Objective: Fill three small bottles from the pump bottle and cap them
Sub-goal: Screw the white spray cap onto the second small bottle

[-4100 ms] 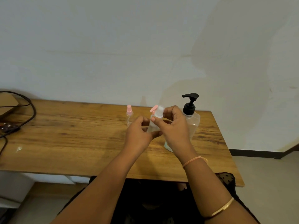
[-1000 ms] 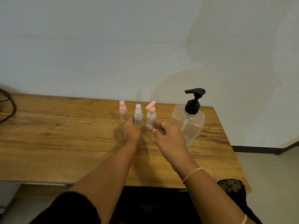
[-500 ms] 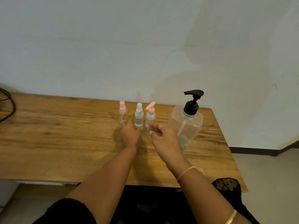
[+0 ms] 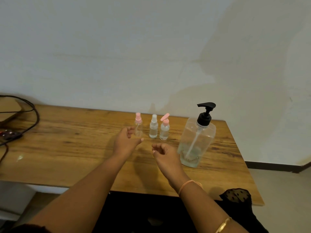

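Watching the feed, I see the left hand (image 4: 125, 142) and right hand (image 4: 166, 154) hovering loosely open, holding nothing. Three small bottles (image 4: 153, 128) stand capped in a row just beyond them, with the pump bottle (image 4: 196, 140) on their right.

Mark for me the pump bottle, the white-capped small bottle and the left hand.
pump bottle (image 4: 204, 140): head view, on its clear body
white-capped small bottle (image 4: 153, 131): head view, on its clear body
left hand (image 4: 125, 142): head view, middle of hand
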The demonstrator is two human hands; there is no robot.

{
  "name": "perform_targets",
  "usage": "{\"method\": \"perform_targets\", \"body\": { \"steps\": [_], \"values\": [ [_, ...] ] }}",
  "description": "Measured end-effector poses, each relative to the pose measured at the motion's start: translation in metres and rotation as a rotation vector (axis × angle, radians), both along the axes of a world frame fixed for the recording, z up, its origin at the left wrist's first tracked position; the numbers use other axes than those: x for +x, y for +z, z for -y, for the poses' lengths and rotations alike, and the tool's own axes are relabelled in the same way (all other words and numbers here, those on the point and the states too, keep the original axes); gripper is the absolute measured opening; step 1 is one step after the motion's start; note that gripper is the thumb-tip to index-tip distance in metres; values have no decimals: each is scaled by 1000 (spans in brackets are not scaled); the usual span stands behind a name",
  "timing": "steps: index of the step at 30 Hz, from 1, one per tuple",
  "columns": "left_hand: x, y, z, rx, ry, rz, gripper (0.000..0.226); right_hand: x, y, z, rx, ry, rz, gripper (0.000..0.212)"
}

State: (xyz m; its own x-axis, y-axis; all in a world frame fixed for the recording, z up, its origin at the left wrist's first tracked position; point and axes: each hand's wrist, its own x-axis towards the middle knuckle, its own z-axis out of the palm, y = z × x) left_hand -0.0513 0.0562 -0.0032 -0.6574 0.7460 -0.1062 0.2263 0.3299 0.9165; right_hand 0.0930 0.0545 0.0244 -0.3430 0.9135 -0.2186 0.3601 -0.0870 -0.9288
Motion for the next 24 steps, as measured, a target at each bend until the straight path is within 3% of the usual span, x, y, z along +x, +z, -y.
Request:
{"method": "perform_targets", "body": {
  "steps": [5, 11, 19, 24],
  "values": [
    [-16, -11, -14, 25, 43, 47, 73, -10, -10, -2, -47, 23, -6, 21],
    [-31, -20, -40, 75, -115, 89, 80, -9, -15, -13, -70, 0, -72, 15],
    [-42, -23, -33, 92, -202, 32, 45, -4, -9, -22, -106, -61, -133, 17],
    [-41, -15, -10, 85, -272, 86, 46, 0, 0, -19, -37, -53, -136, 19]
  ]
}}
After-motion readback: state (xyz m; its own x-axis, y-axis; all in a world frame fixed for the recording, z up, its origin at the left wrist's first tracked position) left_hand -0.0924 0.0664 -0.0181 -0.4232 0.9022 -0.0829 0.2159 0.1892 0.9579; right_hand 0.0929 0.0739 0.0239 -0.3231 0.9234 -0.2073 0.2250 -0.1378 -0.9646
